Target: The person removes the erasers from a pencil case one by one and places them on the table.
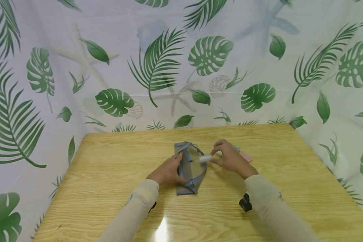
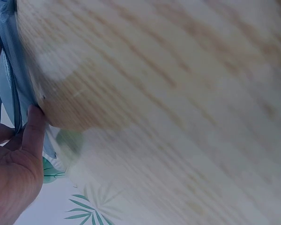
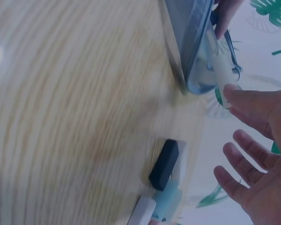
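Note:
A grey-blue mesh zip pouch stands on the table with its mouth spread wide. My left hand grips its left side, fingers at the far part of the rim and thumb at the near part. In the left wrist view, fingertips pinch the pouch's fabric. Between thumb and forefinger, my right hand pinches a small white oblong block. One end of that block points into the pouch's mouth. The other fingers of the right hand are spread loosely. Inside the pouch, a blue strip shows.
Beside and beneath the right hand lie several small blocks: a black one, a teal one, a white one and a pink one. The wooden table meets a leaf-patterned cloth at its back edge.

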